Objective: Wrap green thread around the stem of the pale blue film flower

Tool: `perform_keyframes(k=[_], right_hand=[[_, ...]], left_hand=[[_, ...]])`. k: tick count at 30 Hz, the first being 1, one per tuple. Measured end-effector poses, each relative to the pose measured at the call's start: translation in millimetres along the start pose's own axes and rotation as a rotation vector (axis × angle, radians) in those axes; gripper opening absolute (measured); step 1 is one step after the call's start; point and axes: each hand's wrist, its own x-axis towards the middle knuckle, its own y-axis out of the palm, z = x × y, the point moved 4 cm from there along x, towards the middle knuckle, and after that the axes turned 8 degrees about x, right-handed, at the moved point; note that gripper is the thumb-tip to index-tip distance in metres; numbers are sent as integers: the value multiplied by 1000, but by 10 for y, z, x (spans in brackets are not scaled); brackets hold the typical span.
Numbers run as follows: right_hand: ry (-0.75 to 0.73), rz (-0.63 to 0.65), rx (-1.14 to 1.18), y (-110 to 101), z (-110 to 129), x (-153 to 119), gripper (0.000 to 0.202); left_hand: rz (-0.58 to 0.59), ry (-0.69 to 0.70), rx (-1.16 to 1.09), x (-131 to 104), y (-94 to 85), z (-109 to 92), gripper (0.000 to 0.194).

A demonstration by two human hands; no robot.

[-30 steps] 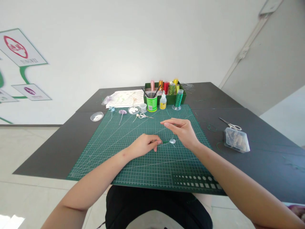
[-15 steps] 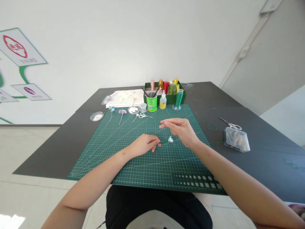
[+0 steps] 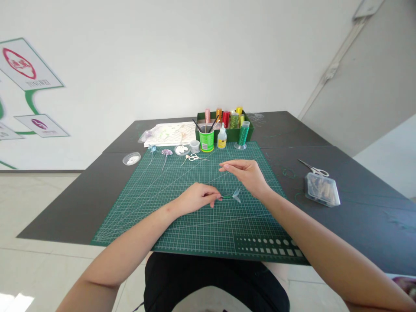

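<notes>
Between its thumb and fingers, my left hand [image 3: 200, 198] pinches the green stem of a pale blue flower [image 3: 236, 196], whose petals point right. Up and to the right, my right hand [image 3: 245, 174] hangs above the green cutting mat [image 3: 182, 225], its fingertips pressed together; whatever they hold, perhaps thread, is too fine to make out. A blue flower [image 3: 152, 148], a purple flower [image 3: 167, 152] and small white-handled scissors [image 3: 194, 157] lie at the mat's far side.
Behind the mat stand a green can [image 3: 207, 141] with brushes, a glue bottle [image 3: 222, 138], a green thread spool [image 3: 243, 134] and a box of spools [image 3: 199, 116]. A clear plastic box [image 3: 321, 190] and larger scissors [image 3: 314, 169] are at the right.
The flower in my left hand has turned, so its petals now spread sideways to the right, slightly lower than before. My right hand has barely moved.
</notes>
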Motion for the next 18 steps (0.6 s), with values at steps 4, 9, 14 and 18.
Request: perform_keyframes(k=[4, 9, 14, 18], right_hand=[[-2, 1, -58, -50, -104, 55, 24], [13, 34, -157, -99, -199, 104, 24], [37, 122, -271, -92, -272, 128, 13], [46, 189, -329, -62, -312, 129, 11]], left_hand=[[-37, 19, 8, -8, -21, -18, 32], [-117, 44, 12, -24, -57, -44, 29], [-218, 89, -7, -36, -68, -42, 23], [-305, 136, 22, -53, -92, -49, 18]])
